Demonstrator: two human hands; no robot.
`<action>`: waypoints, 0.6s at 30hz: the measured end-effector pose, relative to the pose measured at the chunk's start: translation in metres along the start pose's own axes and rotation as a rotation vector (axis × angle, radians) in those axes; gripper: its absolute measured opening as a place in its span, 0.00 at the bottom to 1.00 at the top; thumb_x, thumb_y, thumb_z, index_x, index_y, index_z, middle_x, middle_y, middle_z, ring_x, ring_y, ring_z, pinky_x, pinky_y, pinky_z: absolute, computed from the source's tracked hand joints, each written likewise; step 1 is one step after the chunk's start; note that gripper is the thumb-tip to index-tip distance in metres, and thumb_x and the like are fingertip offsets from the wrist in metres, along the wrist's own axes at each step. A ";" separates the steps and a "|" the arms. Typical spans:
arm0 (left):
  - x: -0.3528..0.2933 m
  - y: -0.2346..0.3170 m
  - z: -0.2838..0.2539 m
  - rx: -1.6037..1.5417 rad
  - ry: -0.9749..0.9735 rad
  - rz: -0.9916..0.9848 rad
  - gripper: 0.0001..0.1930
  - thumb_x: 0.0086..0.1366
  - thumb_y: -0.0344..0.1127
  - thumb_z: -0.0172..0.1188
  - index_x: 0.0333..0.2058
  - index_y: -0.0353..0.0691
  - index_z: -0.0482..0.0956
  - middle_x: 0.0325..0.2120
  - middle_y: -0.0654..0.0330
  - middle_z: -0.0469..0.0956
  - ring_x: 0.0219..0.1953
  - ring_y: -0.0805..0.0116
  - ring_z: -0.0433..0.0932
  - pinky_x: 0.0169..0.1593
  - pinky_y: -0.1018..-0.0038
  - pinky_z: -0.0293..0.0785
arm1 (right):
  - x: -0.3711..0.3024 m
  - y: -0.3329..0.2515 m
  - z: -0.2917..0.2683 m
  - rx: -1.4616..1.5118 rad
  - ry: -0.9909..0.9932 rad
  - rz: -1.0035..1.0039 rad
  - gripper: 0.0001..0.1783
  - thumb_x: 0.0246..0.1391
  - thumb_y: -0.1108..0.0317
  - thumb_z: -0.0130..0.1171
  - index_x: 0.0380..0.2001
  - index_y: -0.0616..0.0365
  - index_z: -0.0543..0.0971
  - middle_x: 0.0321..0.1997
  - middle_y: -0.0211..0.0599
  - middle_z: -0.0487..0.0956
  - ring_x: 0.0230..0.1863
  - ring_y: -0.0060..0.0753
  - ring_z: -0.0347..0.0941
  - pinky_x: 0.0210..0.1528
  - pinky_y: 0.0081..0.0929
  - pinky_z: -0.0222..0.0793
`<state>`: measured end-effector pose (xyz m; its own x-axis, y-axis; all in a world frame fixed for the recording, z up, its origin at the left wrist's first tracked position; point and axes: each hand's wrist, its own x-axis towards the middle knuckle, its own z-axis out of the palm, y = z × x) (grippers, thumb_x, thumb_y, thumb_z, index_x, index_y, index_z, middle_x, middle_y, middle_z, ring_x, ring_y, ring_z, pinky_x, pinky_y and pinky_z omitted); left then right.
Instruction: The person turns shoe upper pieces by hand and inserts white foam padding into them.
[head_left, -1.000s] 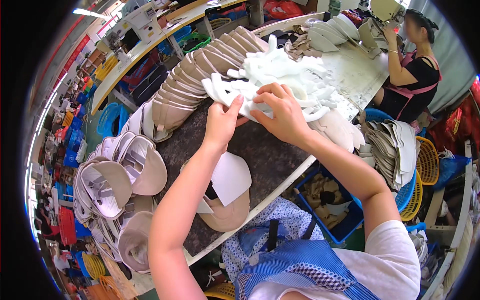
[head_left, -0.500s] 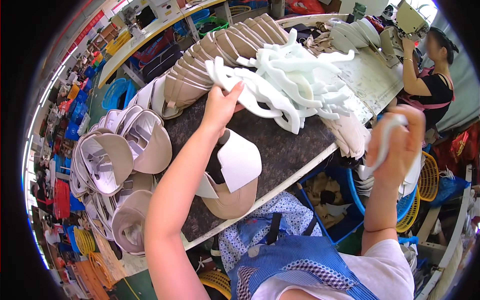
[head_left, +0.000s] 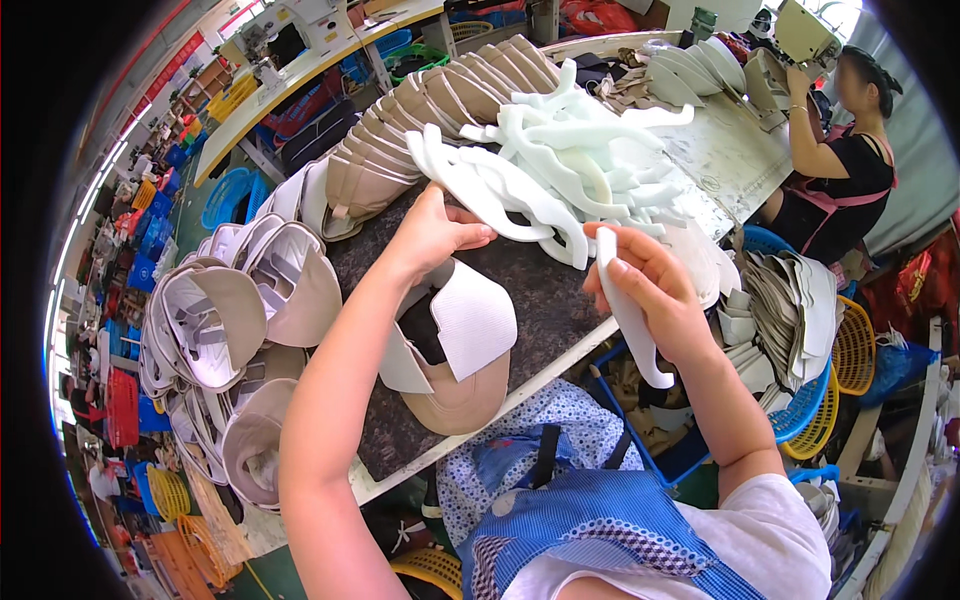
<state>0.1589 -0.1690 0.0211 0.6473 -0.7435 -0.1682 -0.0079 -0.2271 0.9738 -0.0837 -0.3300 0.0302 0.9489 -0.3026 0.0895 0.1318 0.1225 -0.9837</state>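
My right hand (head_left: 655, 285) grips a curved white foam strip (head_left: 630, 325), which hangs down past the table's front edge. My left hand (head_left: 435, 238) is beside the left end of a heap of white foam strips (head_left: 560, 150), thumb stretched to the right, holding nothing that I can see. Part of its fingers is hidden from view. Just below that hand, a beige cap piece (head_left: 468, 400) with a pale ribbed panel (head_left: 475, 325) lies on the dark mat (head_left: 390, 440).
A long row of beige cap pieces (head_left: 400, 120) curves along the table's back. Stacked visor caps (head_left: 215, 325) stand at the left. A blue bin (head_left: 680, 460) of scraps and a basket of stacked panels (head_left: 790, 310) are at the right. A person (head_left: 840, 150) works at a sewing machine.
My right hand has come left and inward from the far right, carrying the foam strip. My left hand has lowered slightly, its thumb moving off the heap of strips.
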 end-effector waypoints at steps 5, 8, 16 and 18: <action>-0.038 0.017 0.007 0.951 0.222 0.292 0.08 0.66 0.32 0.61 0.41 0.35 0.81 0.32 0.52 0.84 0.34 0.61 0.85 0.38 0.71 0.81 | -0.005 0.009 -0.024 0.064 0.120 -0.072 0.24 0.68 0.65 0.53 0.64 0.58 0.67 0.39 0.40 0.80 0.35 0.26 0.77 0.40 0.24 0.75; -0.087 0.016 0.055 1.029 0.204 0.728 0.13 0.64 0.42 0.63 0.25 0.41 0.81 0.21 0.56 0.78 0.23 0.55 0.78 0.27 0.63 0.71 | -0.008 0.001 -0.030 0.019 0.146 -0.059 0.24 0.70 0.65 0.51 0.66 0.54 0.66 0.35 0.37 0.80 0.29 0.22 0.76 0.34 0.20 0.73; -0.076 -0.016 0.056 1.192 0.342 0.871 0.09 0.52 0.33 0.70 0.31 0.41 0.81 0.29 0.62 0.75 0.34 0.62 0.76 0.36 0.66 0.71 | -0.011 0.004 -0.005 -0.064 -0.007 0.034 0.27 0.68 0.63 0.54 0.66 0.60 0.64 0.31 0.35 0.78 0.27 0.20 0.74 0.30 0.19 0.69; -0.061 -0.021 0.051 1.347 0.313 0.852 0.09 0.51 0.31 0.67 0.33 0.41 0.81 0.32 0.61 0.75 0.43 0.62 0.74 0.45 0.65 0.69 | -0.011 0.006 -0.003 -0.017 0.008 0.068 0.27 0.68 0.63 0.54 0.66 0.60 0.64 0.31 0.35 0.78 0.27 0.20 0.74 0.31 0.19 0.69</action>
<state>0.0807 -0.1512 0.0034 0.2261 -0.8234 0.5205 -0.9423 -0.3204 -0.0974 -0.0940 -0.3287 0.0226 0.9531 -0.3019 0.0214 0.0624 0.1268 -0.9900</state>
